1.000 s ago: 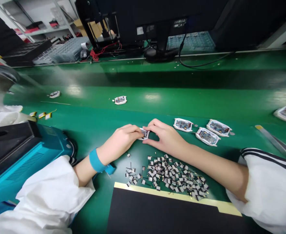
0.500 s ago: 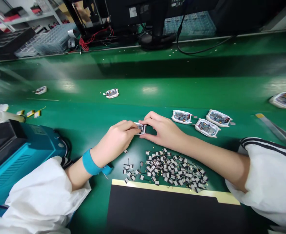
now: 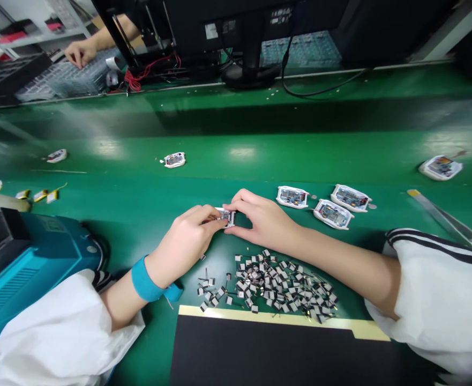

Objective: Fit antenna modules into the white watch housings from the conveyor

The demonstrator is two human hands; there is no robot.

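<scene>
A co-worker's hand (image 3: 81, 52) has come into view at your 10 o'clock, beyond the far side of the table (image 3: 236, 128), above a grey plastic crate (image 3: 73, 80), and your whole view has slid a little. Your left hand (image 3: 183, 246) and right hand (image 3: 262, 220) meet at the centre, pinching a small white-cased circuit board (image 3: 225, 216) between their fingertips from either side. That grip seems meant to keep so small a piece steady and square. Your fingers cover much of it, so you can't quite tell which ones bear on it.

At 5 o'clock from the board lies a loose pile of tiny wired squares (image 3: 268, 287), perhaps cells or components; the view is too coarse to tell. At 2 o'clock, three larger white cases (image 3: 333, 214) each hold a populated board, set close within reach. A black mat (image 3: 260, 348) with a cream edge lies at 6 o'clock, and a teal machine (image 3: 30, 252) sits at 8 o'clock.
</scene>
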